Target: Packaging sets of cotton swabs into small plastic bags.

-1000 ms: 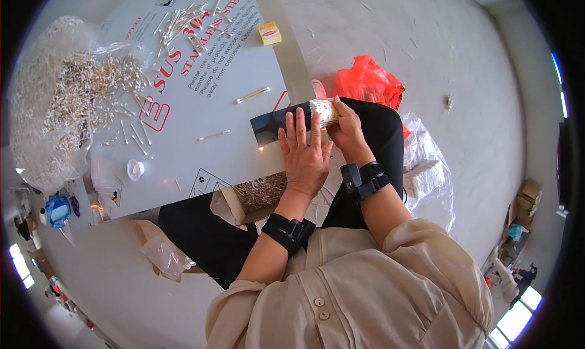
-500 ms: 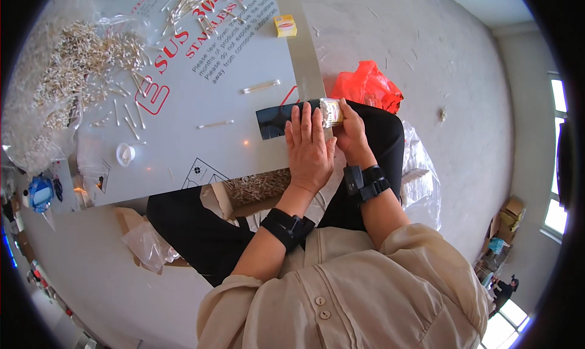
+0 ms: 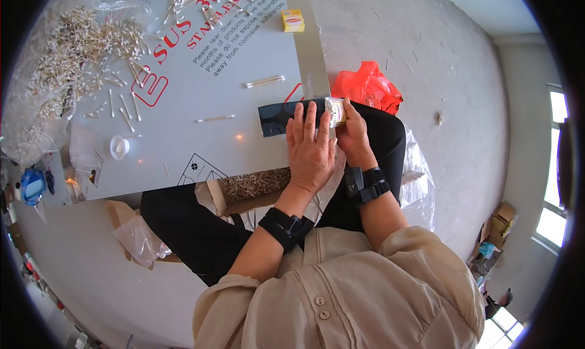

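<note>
My right hand (image 3: 353, 134) is closed on a small yellow-and-white packet (image 3: 337, 112) at the table's right edge. White tips like cotton swab ends show along the packet's left side. My left hand (image 3: 311, 146) lies palm down with its fingers stretched out and slightly apart, over a flat black strip (image 3: 274, 121) on the table. Its fingertips are close to the packet; whether they touch it I cannot tell. Left of the strip lies a single cotton swab (image 3: 215, 118), and beyond the strip a pair of cotton swabs (image 3: 265, 81).
A yellow box (image 3: 293, 21) stands near the table's far right edge. Loose swabs (image 3: 195, 1) lie at the back, and a plastic bag of swabs (image 3: 67, 62) at left. A small white cup (image 3: 119, 147) sits nearby. An open carton (image 3: 216, 196) holds more sticks below; a red bag (image 3: 365, 84) is at right.
The view has shifted slightly. My left fingers are spread a little wider over the black strip; my right hand still holds the packet in about the same place.
</note>
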Tool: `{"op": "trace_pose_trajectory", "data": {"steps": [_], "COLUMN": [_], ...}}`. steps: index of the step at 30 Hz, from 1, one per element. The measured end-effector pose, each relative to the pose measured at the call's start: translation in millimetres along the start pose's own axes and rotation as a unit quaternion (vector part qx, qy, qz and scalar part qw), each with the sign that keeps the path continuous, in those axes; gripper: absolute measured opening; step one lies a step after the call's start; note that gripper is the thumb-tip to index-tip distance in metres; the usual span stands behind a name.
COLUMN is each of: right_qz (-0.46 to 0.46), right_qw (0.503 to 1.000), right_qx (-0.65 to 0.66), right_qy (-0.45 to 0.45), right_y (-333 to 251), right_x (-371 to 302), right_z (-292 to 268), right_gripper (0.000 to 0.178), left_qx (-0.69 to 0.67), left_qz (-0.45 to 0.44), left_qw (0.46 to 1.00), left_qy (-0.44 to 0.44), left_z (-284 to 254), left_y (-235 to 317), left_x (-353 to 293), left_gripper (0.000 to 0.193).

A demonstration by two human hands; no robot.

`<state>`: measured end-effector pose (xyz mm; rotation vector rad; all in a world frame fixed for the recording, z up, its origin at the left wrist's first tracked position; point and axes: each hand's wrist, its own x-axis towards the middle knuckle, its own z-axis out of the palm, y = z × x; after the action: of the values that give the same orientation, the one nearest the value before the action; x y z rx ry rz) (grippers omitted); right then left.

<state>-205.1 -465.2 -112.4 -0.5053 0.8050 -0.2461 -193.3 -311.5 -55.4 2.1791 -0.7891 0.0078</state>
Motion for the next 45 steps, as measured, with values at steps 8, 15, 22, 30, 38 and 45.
{"op": "trace_pose_trajectory", "data": {"steps": [8,15,22,30,38,45], "right_qz": [-0.02,-0.013,0.002,-0.022,-0.086,-0.132], "right_qw": [0.999,1.0,0.999,0.995,0.969,0.917], "right_qx": [-0.026,-0.025,-0.037,-0.088,-0.211,-0.343], "right_qy": [-0.015,0.006,-0.003,0.047,0.095,0.155], "right_y": [0,-1,-4,-1,1,0], "right_x": [-4,-3,-9,-16,-28,-31], "right_z": [2,-3,3,12,31,36], "right_gripper": [0.029,0.03,0.032,0.032,0.032,0.034], "left_qx": [0.051,-0.091,-0.118,-0.112,-0.065,-0.09], "left_qz": [0.034,-0.053,-0.042,-0.053,-0.014,-0.038], "left_qw": [0.998,0.994,0.991,0.992,0.998,0.995], "left_qy": [-0.03,0.017,0.036,0.014,-0.008,-0.013], "left_z": [-2,-5,-3,-1,2,1], "left_y": [-4,5,3,5,2,4], "left_x": [2,8,9,8,5,6], "left_gripper": [0.056,0.05,0.045,0.047,0.049,0.055]}}
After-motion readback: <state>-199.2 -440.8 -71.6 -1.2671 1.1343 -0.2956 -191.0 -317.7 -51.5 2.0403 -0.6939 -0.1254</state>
